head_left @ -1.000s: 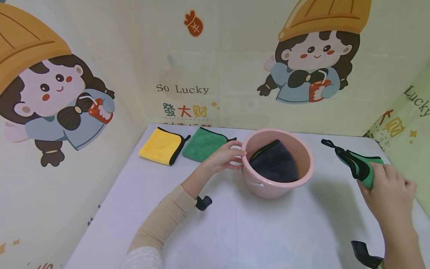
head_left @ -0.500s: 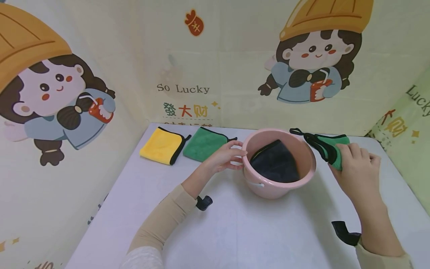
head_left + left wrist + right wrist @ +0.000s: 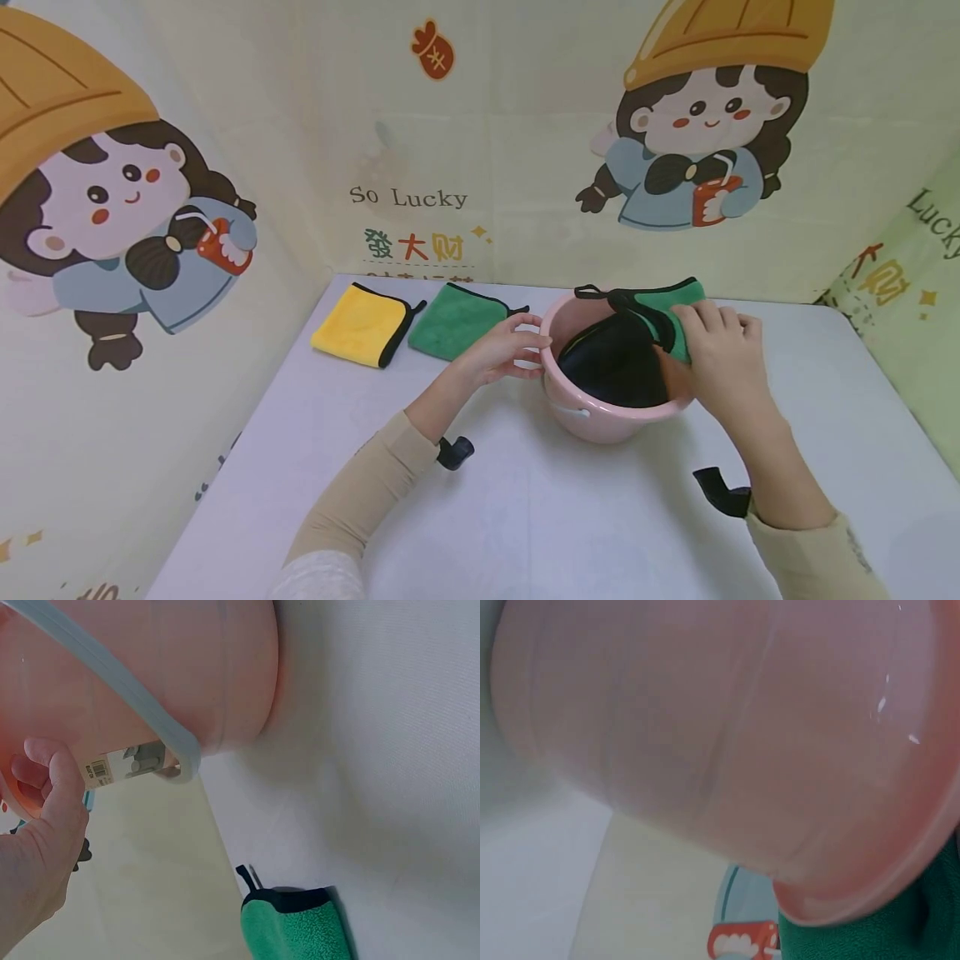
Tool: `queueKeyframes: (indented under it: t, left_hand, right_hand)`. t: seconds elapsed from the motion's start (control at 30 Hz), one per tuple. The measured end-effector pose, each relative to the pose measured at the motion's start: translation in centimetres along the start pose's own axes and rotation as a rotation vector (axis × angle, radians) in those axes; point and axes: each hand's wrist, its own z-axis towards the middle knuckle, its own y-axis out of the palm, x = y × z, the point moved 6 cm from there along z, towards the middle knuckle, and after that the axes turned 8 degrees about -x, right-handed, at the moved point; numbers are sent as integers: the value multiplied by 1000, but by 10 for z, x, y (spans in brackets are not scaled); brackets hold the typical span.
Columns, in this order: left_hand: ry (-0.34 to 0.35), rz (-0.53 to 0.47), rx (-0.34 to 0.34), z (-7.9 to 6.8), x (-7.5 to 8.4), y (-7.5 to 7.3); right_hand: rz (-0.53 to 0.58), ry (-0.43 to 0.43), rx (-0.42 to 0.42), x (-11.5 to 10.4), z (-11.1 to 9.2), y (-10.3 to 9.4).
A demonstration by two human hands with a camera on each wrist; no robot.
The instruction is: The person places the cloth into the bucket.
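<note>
A pink bucket [image 3: 600,427] with a pale handle stands on the table, and a dark cloth [image 3: 611,367] lies inside it. My left hand [image 3: 506,346] grips the bucket's left rim, fingers outside and thumb at the edge; the left wrist view shows the hand [image 3: 52,795] at the rim too. Over the bucket's right rim, my right hand [image 3: 723,354] holds a folded green cloth [image 3: 678,304] with black trim and a loop that points left. In the right wrist view the green cloth [image 3: 847,941] shows past the bucket's rim, and the hand is out of sight.
Left of the bucket lie a folded yellow cloth [image 3: 363,325] and a second folded green cloth [image 3: 457,323], both black-edged. The white table [image 3: 480,533] meets a cartoon-printed backdrop [image 3: 487,150] at its far edge.
My right hand has carried the green cloth leftward from the table's right side to above the bucket. My left hand and the bucket have stayed put.
</note>
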Motion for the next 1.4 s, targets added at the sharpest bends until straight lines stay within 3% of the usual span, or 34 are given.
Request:
queueKeyframes:
  t: [0.6, 1.4]
  left_hand:
    - [24, -20, -27, 1, 0, 0]
    - [8, -19, -32, -1, 2, 2]
  right_hand:
    - [-56, -140, -214, -34, 20, 35]
    - [-83, -294, -491, -49, 31, 71]
